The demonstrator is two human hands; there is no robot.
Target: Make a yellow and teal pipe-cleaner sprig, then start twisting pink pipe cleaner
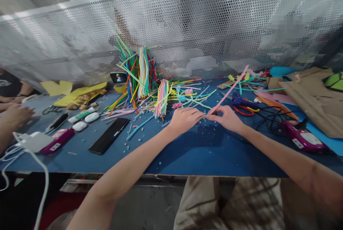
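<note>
My left hand [185, 118] and my right hand [227, 117] meet fingertip to fingertip above the blue table [203, 151]. Both pinch the lower end of a long pink pipe cleaner [230, 89], which slants up and to the right toward the mesh screen. Each hand's fingers are closed around that end. Just behind my hands lies a loose heap of coloured pipe cleaners [163, 98], and a taller bundle [139, 69] stands upright against the screen.
A black phone [109, 135], white earbud cases [85, 121], a purple device [60, 139] and a charger lie left. Red-handled scissors [242, 105], black cables, a purple glue gun [302, 137] and brown paper [316, 105] lie right. Another person's hands [13, 114] rest at far left.
</note>
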